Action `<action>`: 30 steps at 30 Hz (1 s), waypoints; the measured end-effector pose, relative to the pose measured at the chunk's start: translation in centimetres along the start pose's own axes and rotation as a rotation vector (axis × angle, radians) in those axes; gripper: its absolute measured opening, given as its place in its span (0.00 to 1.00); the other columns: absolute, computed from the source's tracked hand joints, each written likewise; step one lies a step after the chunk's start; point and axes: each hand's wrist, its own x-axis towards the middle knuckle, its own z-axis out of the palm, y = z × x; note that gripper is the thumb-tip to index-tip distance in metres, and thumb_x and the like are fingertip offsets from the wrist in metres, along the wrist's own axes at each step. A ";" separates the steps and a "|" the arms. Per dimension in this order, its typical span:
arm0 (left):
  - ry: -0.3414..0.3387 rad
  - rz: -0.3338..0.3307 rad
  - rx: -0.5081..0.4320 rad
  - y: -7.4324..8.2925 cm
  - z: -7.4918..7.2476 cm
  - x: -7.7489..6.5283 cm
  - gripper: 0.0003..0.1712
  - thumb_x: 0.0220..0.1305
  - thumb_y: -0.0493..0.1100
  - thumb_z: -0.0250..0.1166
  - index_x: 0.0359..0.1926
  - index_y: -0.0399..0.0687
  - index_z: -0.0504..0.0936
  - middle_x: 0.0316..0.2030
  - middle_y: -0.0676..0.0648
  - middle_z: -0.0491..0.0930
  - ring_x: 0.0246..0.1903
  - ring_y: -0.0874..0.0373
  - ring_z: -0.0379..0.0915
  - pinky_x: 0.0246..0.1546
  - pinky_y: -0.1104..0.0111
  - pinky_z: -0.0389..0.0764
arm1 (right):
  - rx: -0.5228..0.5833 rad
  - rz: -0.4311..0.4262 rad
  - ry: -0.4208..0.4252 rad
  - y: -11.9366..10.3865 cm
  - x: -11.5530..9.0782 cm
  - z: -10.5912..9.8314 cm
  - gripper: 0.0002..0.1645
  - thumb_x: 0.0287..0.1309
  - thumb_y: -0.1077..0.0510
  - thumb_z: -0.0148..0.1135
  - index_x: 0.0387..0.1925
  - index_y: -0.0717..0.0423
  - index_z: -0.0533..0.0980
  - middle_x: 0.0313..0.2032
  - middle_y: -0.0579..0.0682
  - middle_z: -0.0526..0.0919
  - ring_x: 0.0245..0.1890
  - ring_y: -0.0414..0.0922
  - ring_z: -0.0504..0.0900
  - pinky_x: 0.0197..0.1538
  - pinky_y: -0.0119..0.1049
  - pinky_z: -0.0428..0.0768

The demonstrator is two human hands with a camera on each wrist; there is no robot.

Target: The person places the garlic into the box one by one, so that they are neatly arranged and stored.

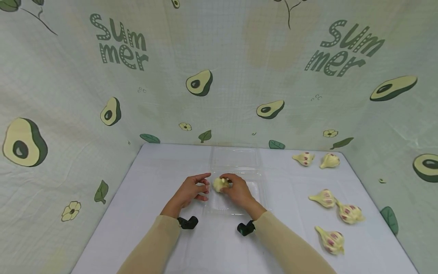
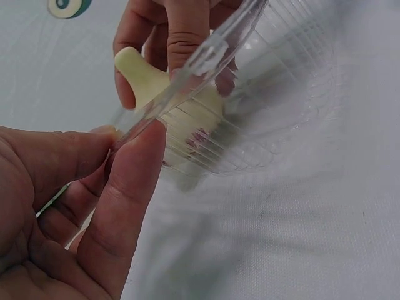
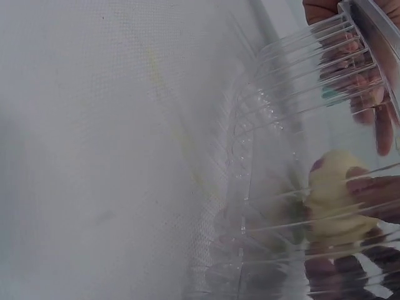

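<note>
A clear plastic container [image 1: 254, 192] lies on the table in front of the person, its lid [image 1: 235, 159] folded back on the far side. The left hand [image 1: 190, 191] pinches the container's left rim between thumb and finger, as the left wrist view shows. In the right hand [image 1: 241, 192] is a cream garlic bulb [image 1: 219, 185], gripped with thumb and fingers inside the container's left part. The bulb's pale stem [image 2: 134, 69] and a purple patch show in the left wrist view. Through the ribbed wall, the right wrist view shows the same garlic bulb [image 3: 337, 194].
Several more garlic bulbs with purple marks lie along the table's right side: two at the back, one of them a bulb [image 1: 330, 161] near the corner, a touching pair [image 1: 350, 213] midway, and one bulb [image 1: 332, 240] nearer. An avocado-print cloth [image 1: 232, 76] hangs around the white table [image 1: 154, 167].
</note>
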 end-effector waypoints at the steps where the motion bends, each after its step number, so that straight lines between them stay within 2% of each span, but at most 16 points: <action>1: -0.004 0.004 -0.005 0.0 0.0 0.0 0.34 0.71 0.29 0.65 0.76 0.50 0.74 0.48 0.44 0.76 0.36 0.56 0.80 0.33 0.63 0.92 | 0.000 -0.001 0.001 0.0 0.0 0.0 0.25 0.55 0.66 0.78 0.55 0.55 0.84 0.53 0.56 0.86 0.55 0.56 0.82 0.63 0.56 0.80; 7: -0.024 0.021 -0.029 -0.1 0.0 0.1 0.34 0.72 0.28 0.63 0.76 0.48 0.73 0.48 0.44 0.75 0.37 0.56 0.79 0.33 0.64 0.92 | 0.023 0.018 0.006 0.1 0.0 -0.1 0.25 0.54 0.64 0.78 0.55 0.53 0.84 0.53 0.54 0.87 0.55 0.55 0.83 0.59 0.53 0.82; 14: -0.028 0.028 -0.020 -0.2 0.0 0.1 0.34 0.72 0.28 0.63 0.76 0.48 0.73 0.48 0.44 0.75 0.37 0.56 0.79 0.33 0.64 0.92 | 0.085 0.049 0.016 -0.1 -0.2 -0.3 0.23 0.54 0.64 0.78 0.53 0.54 0.86 0.55 0.55 0.87 0.56 0.56 0.84 0.63 0.56 0.81; 30: -0.022 0.029 -0.016 -0.1 0.0 0.0 0.34 0.72 0.28 0.64 0.76 0.48 0.73 0.48 0.44 0.75 0.37 0.56 0.79 0.33 0.64 0.92 | 0.049 0.045 0.019 0.0 0.2 -0.1 0.25 0.54 0.64 0.78 0.55 0.54 0.86 0.58 0.59 0.84 0.56 0.57 0.83 0.60 0.56 0.83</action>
